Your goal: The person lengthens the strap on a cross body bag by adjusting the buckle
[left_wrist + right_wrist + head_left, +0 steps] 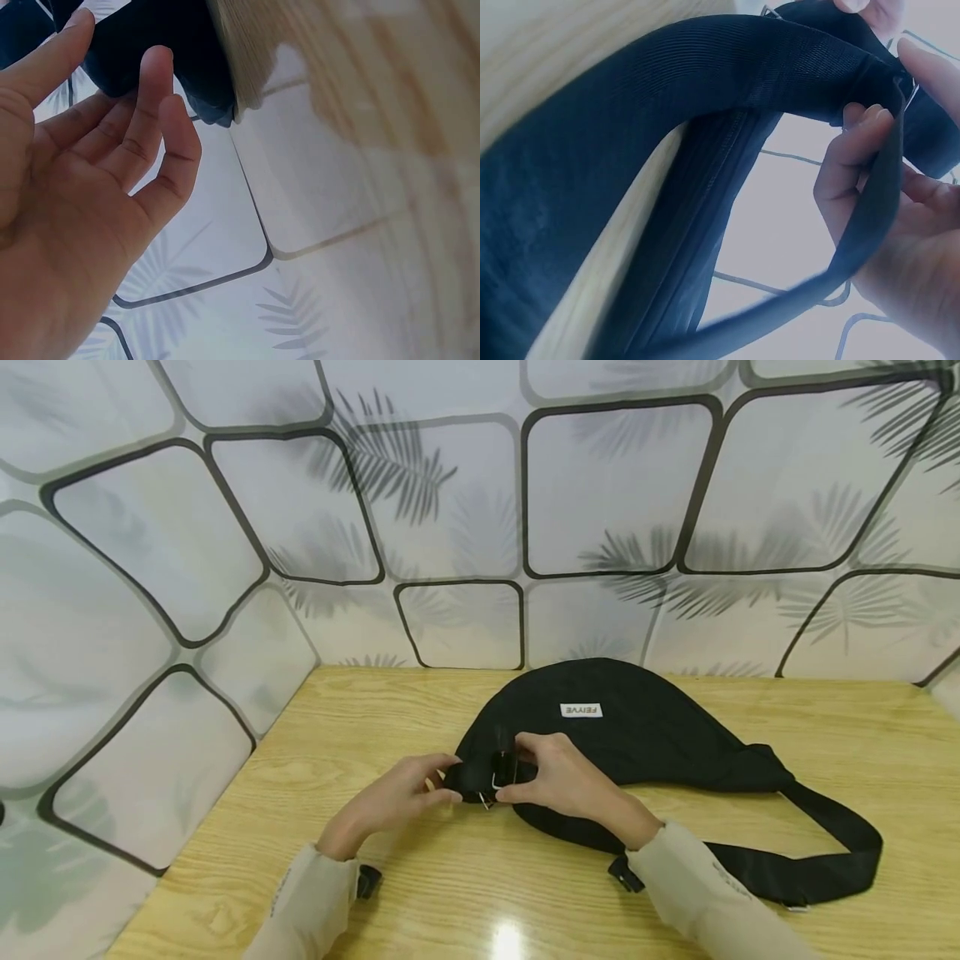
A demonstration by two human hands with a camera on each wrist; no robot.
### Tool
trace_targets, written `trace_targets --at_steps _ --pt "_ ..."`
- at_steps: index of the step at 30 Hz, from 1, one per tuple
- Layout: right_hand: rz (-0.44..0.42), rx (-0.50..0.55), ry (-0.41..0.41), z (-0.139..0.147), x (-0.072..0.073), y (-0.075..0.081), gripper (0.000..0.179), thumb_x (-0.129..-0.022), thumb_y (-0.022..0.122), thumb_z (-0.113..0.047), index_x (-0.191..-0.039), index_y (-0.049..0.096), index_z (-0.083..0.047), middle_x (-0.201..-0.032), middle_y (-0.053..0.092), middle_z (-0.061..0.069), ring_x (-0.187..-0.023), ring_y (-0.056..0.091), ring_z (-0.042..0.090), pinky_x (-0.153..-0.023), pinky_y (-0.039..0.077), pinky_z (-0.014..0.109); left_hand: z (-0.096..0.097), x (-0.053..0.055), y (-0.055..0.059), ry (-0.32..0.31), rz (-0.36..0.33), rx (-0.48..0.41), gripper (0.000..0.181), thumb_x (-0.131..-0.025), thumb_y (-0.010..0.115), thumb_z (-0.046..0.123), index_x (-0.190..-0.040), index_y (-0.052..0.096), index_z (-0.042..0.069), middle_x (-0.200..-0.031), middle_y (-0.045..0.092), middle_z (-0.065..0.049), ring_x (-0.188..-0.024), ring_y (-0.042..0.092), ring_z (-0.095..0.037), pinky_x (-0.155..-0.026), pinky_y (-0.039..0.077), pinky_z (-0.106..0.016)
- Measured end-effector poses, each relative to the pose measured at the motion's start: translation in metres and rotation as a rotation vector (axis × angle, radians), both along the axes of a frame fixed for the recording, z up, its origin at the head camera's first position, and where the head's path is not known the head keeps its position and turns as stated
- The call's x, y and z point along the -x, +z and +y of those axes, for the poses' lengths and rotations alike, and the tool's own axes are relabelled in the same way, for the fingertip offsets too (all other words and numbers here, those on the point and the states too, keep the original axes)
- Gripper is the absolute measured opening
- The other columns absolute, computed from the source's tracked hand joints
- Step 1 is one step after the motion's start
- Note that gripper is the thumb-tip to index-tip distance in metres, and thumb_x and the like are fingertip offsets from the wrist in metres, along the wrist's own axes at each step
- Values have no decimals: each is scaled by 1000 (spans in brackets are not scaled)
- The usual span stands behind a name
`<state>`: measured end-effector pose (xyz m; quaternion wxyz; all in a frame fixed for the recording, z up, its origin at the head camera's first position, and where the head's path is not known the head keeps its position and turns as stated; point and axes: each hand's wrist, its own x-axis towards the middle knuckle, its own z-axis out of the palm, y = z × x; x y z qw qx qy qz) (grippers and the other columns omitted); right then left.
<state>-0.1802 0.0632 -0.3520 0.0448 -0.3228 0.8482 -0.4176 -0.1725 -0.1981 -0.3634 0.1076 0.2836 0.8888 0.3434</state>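
A black waist bag [637, 727] with a small white label [581, 710] lies on the table. My left hand [405, 789] holds the strap end by the bag's left corner between thumb and fingers; in the left wrist view the black fabric [161, 37] sits at its fingertips. Close beside it, my right hand [566, 777] pinches a metal-framed strap buckle [504, 770]. The right wrist view shows wide black webbing [727, 67] running to that hand, with a narrower loop of strap [874, 217] hanging across its palm. The fingertips partly hide the buckle.
The bag's long strap [810, 872] loops over the wooden table [300, 727] on the right, with a metal slider [797, 907] near its bend. Behind the table stands a patterned wall covering [457, 627]. Small black pieces show at both sleeve cuffs.
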Motion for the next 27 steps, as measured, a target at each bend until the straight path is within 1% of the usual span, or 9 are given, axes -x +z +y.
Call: trace_targets --at_steps 5,11,17,21,27 --pt "21 -4 -5 6 0 -1 34 -83 85 -14 -109 68 1 -106 72 11 -102 70 27 -85 56 40 0 1 0 1 11 11 43 -100 68 15 -135 57 -7 -120 64 -15 -91 63 -17 -73 52 -28" --pt "16 -8 -14 15 0 1 38 -83 85 -15 -113 68 2 -109 72 11 -105 69 29 -88 56 43 0 0 1 14 11 25 44 -101 66 16 -137 55 -8 -119 65 -16 -90 63 -17 -72 52 -28" --pt "19 -14 -15 24 -2 2 42 -83 85 -15 -116 67 3 -111 71 12 -106 69 30 -89 55 44 2 0 0 13 10 22 45 -101 66 15 -137 55 -8 -117 65 -16 -88 63 -16 -70 51 -28" --pt "28 -20 -24 30 -2 3 40 -83 85 -16 -114 67 2 -107 72 9 -103 70 27 -86 56 42 2 1 -1 4 12 14 45 -101 65 15 -138 54 -9 -116 65 -17 -87 63 -16 -69 51 -28" --pt "27 -12 -20 37 -4 1 37 -83 85 -17 -111 68 0 -102 71 4 -97 70 21 -81 56 36 -1 0 -1 3 10 12 45 -101 65 15 -138 54 -9 -116 65 -17 -88 63 -16 -69 51 -28"
